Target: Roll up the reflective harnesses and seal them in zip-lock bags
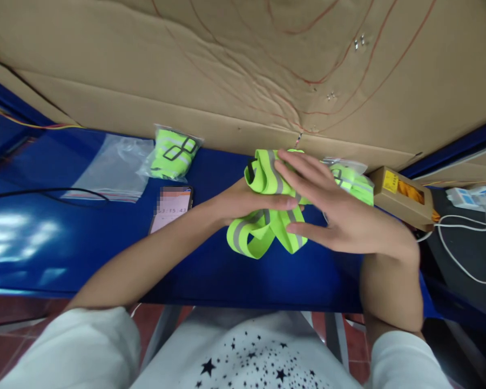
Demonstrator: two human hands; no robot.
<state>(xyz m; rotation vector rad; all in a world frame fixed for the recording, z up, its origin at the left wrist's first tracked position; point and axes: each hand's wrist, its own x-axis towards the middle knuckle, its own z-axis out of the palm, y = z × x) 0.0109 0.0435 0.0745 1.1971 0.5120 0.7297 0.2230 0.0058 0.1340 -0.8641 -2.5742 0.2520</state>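
A neon yellow-green strap (249, 240) with grey reflective stripes is bunched above the blue table, its loops hanging down at the front. My left hand (259, 202) is wrapped round the bundle, thumb across its front; the other fingers are mostly hidden behind the fabric. Over the right side of the bundle is my right hand (328, 205), with its fingers spread and the fingertips against or just in front of the strap. A black piece shows at the bundle's upper left.
Bagged green straps (174, 156) and clear plastic bags (111, 167) lie at the back left, near a phone (172, 208). Another bagged bundle (354, 183), a cardboard box (403, 197) and white cables (465, 270) are at the right. A cardboard-covered wall (146, 65) borders the blue table (227, 283).
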